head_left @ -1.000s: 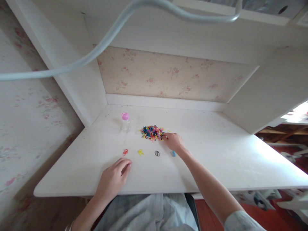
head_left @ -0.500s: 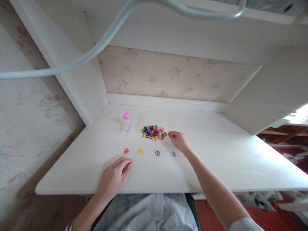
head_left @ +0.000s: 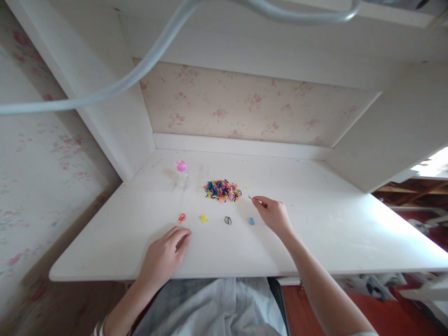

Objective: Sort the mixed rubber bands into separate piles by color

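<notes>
My right hand (head_left: 272, 213) pinches a small black rubber band (head_left: 249, 197), just right of a heap of small multicoloured rubber bands (head_left: 222, 191). A bit of yellow band (head_left: 246, 188) lies beside the heap. My left hand (head_left: 168, 249) rests on the tabletop near its front edge, fingers curled together against the thumb with nothing visible in them. In a row before the heap lie red bands (head_left: 181, 218), yellow bands (head_left: 203, 218), black bands (head_left: 228, 220) and blue bands (head_left: 252, 221). The red ones are closest to my left fingertips.
A clear container with a pink lid (head_left: 181, 166) stands at the back left of the white table (head_left: 315, 233). White side panels and a shelf enclose the back. A pale cable (head_left: 140, 70) crosses overhead.
My right hand has drawn back from the heap's edge, to the right and slightly nearer me, with a black rubber band in its fingertips. My left hand stays in place.
</notes>
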Action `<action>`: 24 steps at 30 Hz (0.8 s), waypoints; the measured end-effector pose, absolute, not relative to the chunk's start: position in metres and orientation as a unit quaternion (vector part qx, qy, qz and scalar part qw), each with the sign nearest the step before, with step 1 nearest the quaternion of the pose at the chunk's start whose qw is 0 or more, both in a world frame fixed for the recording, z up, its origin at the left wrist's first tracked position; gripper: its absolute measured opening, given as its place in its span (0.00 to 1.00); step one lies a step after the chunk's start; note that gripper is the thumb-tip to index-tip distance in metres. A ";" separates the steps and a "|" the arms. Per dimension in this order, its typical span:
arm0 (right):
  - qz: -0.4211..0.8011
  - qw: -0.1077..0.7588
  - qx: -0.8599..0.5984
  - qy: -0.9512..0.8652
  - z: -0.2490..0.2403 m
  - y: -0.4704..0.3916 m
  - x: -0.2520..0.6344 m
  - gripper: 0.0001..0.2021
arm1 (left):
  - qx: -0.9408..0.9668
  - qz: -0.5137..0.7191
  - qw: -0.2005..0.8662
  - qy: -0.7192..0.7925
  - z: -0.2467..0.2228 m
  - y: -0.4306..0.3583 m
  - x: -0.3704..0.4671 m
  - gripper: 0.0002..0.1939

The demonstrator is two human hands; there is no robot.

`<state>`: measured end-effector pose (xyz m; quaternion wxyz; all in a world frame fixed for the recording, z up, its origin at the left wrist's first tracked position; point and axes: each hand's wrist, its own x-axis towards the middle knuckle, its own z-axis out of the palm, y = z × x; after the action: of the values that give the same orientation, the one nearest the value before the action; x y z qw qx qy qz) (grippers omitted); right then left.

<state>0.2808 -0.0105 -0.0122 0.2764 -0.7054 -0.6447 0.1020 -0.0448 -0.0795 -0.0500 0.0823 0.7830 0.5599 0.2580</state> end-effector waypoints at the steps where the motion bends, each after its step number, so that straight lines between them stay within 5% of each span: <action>1: 0.094 0.272 -0.701 -0.652 -0.013 -0.020 0.276 0.19 | 0.784 0.258 0.082 0.559 -0.050 -0.079 -0.044 0.11; 16: 0.042 0.131 -0.670 -0.730 -0.035 -0.061 0.207 0.18 | 0.795 0.255 0.045 0.549 -0.051 -0.078 -0.044 0.10; 24: 0.050 0.154 -0.658 -0.735 -0.034 -0.067 0.214 0.16 | 0.792 0.262 0.060 0.548 -0.051 -0.078 -0.044 0.10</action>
<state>0.2143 -0.0673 -0.0337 0.1545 -0.6585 -0.7349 0.0501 -0.0442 -0.0776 -0.0514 0.0603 0.7916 0.5485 0.2624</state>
